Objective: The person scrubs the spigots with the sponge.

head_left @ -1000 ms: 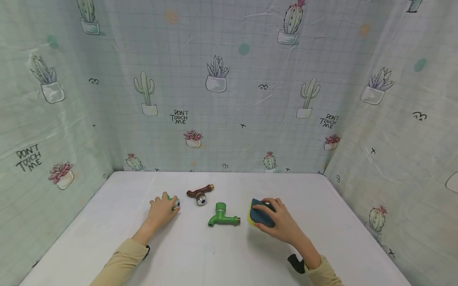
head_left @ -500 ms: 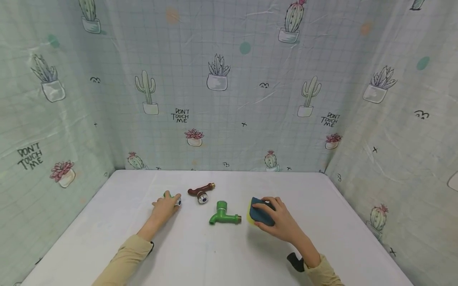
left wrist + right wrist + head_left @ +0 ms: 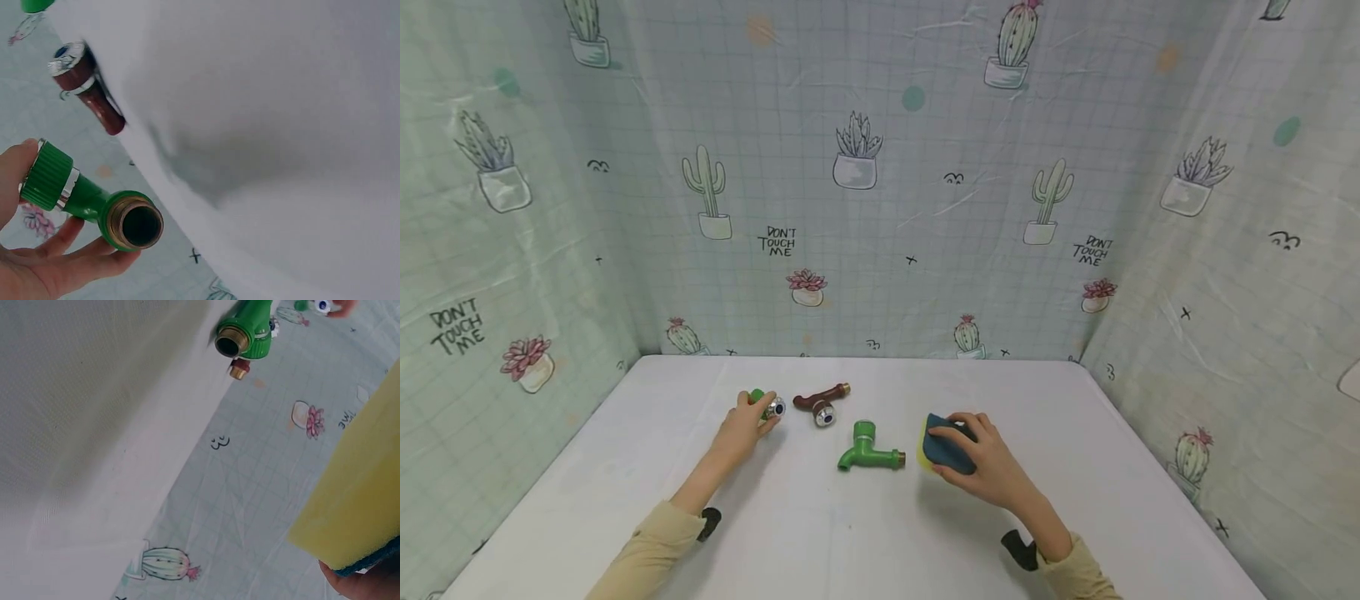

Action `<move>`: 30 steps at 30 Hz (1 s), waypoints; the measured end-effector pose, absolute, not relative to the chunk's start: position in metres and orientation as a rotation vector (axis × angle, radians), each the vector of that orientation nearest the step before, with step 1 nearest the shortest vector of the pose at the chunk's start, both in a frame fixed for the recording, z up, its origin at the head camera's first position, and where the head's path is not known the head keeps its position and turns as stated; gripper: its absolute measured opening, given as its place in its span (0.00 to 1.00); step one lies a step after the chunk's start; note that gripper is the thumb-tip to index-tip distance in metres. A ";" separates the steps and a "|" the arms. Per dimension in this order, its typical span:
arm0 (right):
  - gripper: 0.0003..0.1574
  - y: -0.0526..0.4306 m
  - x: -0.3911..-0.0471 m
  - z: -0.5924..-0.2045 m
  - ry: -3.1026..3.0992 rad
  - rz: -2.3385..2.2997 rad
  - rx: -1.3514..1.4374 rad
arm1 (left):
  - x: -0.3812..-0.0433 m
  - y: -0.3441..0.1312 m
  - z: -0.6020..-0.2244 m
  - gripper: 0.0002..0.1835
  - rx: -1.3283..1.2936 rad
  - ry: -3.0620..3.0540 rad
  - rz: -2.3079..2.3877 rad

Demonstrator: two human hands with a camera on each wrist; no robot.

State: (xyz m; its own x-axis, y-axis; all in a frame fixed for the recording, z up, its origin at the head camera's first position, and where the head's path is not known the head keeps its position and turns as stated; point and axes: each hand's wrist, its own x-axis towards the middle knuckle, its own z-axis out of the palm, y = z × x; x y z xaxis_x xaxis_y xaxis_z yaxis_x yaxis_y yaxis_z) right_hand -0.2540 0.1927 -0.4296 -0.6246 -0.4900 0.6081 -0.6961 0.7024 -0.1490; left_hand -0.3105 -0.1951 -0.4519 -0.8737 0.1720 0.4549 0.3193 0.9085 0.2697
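Observation:
My left hand (image 3: 739, 429) grips a green faucet (image 3: 90, 197) with a ribbed knob and a brass threaded end. In the left wrist view the thumb is at the knob and the fingers lie under the body. My right hand (image 3: 988, 467) holds a sponge (image 3: 949, 444), blue-green on one face and yellow on the other, above the table; the right wrist view shows its yellow side (image 3: 356, 481). Between the hands a second green faucet (image 3: 868, 450) lies on the table. Behind it, nearer the left hand, lies a brown faucet (image 3: 820, 403) with a silver-capped knob.
The white table (image 3: 850, 533) carries the two lying faucets near its middle. A patterned cloth backdrop (image 3: 880, 250) with cactus drawings rises behind the table and along both sides. Black wrist-camera parts (image 3: 1019, 552) hang below the sleeves.
My left hand has picked the green faucet up from the table, bringing more of its knob into sight. The right hand keeps holding the sponge in nearly the same place.

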 end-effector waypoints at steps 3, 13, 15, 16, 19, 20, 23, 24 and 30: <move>0.30 0.191 -0.254 -0.430 -2.376 0.518 0.903 | -0.303 -0.190 -0.442 0.21 -0.350 -2.621 -0.676; 0.30 0.180 -0.252 -0.427 -2.376 0.555 0.915 | -0.274 -0.167 -0.416 0.23 -0.233 -2.516 -1.624; 0.30 0.176 -0.252 -0.426 -2.366 0.569 0.922 | -0.270 -0.162 -0.414 0.23 -0.227 -2.450 -1.863; 0.30 0.174 -0.251 -0.425 -2.359 0.578 0.924 | -0.268 -0.160 -0.412 0.24 -0.220 -2.411 -1.982; 0.31 0.168 -0.250 -0.423 -2.325 0.608 0.940 | -0.262 -0.151 -0.410 0.26 -0.217 -2.308 -2.246; 0.31 0.165 -0.250 -0.422 -2.315 0.613 0.946 | -0.260 -0.148 -0.410 0.27 -0.217 -2.285 -2.303; 0.31 0.157 -0.249 -0.420 -2.278 0.611 0.976 | -0.255 -0.136 -0.410 0.31 -0.219 -2.220 -2.450; 0.31 0.153 -0.249 -0.418 -2.268 0.609 0.989 | -0.253 -0.132 -0.411 0.33 -0.224 -2.206 -2.485; 0.30 0.131 -0.245 -0.412 -2.219 0.574 1.058 | -0.246 -0.107 -0.411 0.36 -0.266 -2.172 -2.593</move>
State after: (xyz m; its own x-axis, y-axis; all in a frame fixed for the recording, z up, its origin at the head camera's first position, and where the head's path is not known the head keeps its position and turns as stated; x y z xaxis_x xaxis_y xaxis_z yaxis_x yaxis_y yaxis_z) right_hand -0.2450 0.1314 -0.4120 -0.4967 -0.5376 0.6813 -0.8005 0.5871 -0.1204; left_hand -0.2464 -0.1075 -0.4106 -0.9565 0.2887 -0.0410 -0.0910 -0.1619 0.9826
